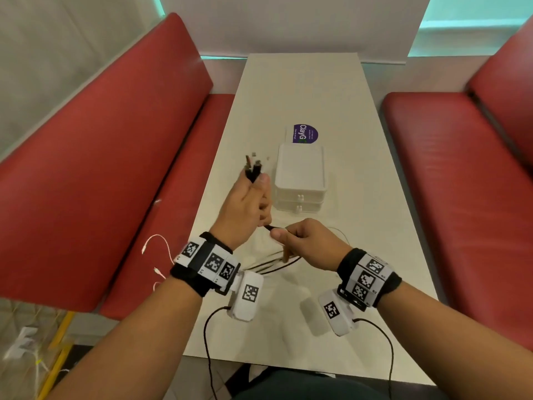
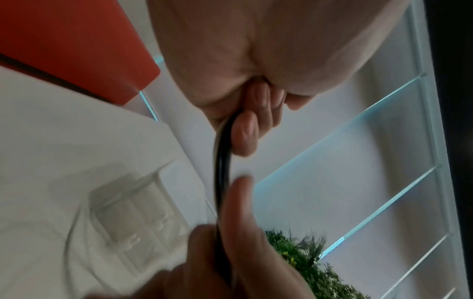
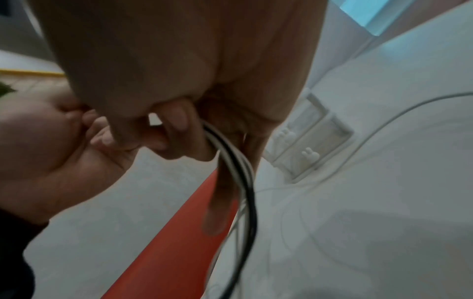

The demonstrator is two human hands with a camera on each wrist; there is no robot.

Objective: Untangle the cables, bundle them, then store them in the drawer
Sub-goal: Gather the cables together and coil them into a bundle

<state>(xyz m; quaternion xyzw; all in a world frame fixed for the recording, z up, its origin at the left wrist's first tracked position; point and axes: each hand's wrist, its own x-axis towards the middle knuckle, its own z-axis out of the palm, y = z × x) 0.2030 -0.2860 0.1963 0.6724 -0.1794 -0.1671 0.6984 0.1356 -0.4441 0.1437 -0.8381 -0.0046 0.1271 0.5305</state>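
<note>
My left hand (image 1: 253, 194) grips a bunch of black and white cables (image 1: 269, 227) upright, their plug ends (image 1: 253, 166) sticking out above the fist. My right hand (image 1: 302, 241) grips the same bunch just below and to the right, thumb on top. In the left wrist view the black cable (image 2: 221, 161) runs from my left fingers (image 2: 245, 133) down into the right hand (image 2: 238, 232). In the right wrist view black and white strands (image 3: 238, 165) leave my curled fingers (image 3: 176, 121) and hang in a loop. The slack (image 1: 277, 262) trails on the table under my wrists. A white two-drawer box (image 1: 300, 180) stands just beyond, both drawers closed.
The long white table (image 1: 302, 90) runs between two red benches (image 1: 115, 157) (image 1: 450, 174). A purple-labelled card (image 1: 305, 133) lies behind the drawer box. A thin white cable (image 1: 340, 235) lies on the table at right; a pink-white cable (image 1: 161, 252) hangs over the left bench.
</note>
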